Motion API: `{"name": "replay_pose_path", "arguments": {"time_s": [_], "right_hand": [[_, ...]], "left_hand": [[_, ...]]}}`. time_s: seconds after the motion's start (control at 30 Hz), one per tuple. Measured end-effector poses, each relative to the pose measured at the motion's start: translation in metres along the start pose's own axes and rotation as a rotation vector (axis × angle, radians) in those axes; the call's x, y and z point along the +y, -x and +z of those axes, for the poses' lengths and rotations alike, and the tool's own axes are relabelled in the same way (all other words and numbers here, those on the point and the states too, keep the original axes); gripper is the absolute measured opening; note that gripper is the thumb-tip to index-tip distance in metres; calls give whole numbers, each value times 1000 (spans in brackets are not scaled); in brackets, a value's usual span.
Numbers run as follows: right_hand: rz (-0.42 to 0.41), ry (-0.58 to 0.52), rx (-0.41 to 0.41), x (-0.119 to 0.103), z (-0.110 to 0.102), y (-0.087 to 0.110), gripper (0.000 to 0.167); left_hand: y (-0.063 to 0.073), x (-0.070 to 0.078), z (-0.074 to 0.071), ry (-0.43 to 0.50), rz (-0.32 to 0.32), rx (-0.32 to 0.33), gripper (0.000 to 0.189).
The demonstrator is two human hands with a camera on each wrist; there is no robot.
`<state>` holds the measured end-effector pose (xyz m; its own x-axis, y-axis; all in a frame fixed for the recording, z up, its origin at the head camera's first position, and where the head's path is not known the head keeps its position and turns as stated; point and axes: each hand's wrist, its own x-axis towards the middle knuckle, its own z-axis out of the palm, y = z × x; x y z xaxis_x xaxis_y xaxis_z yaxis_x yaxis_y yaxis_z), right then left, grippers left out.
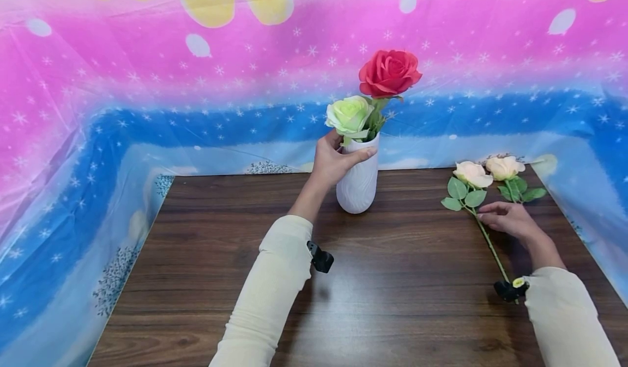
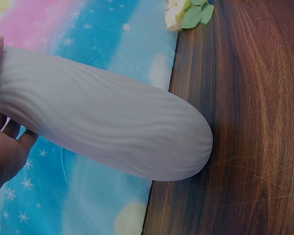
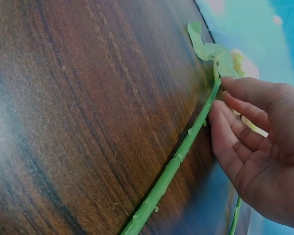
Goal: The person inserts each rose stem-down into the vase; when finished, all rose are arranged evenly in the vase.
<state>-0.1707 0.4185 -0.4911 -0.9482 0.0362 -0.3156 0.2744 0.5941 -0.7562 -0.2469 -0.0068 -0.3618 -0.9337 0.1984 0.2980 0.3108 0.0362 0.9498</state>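
A white vase (image 1: pixel 357 184) with wavy ridges stands upright near the back of the table. In it are a red rose (image 1: pixel 390 73) and a pale green rose (image 1: pixel 349 115). My left hand (image 1: pixel 334 158) grips the vase just below its rim, thumb across the front; in the left wrist view the ridged body of the vase (image 2: pixel 108 115) fills the middle. At the right, my right hand (image 1: pixel 510 220) has its fingertips at the green stem (image 3: pixel 179 156) of a peach rose (image 1: pixel 472 174). A gap shows between the thumb and index finger (image 3: pixel 250 90), and no firm pinch is visible.
A second peach rose (image 1: pixel 505 167) lies beside the first, near the right back corner of the dark wooden table (image 1: pixel 221 280). A pink and blue patterned cloth (image 1: pixel 275 83) hangs behind the table and along its sides.
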Motion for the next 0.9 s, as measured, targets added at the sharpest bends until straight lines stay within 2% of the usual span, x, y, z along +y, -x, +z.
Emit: {"name": "replay_pose_path", "arguments": {"time_s": [0.63,0.9], "right_hand": [[12,291,40,-13,7,-2,42],[44,247,31,-11,9,-2,46]], "left_hand": [[1,1,0,-7,-1,-1,51],[1,1,0,-4,-4,0,51]]}}
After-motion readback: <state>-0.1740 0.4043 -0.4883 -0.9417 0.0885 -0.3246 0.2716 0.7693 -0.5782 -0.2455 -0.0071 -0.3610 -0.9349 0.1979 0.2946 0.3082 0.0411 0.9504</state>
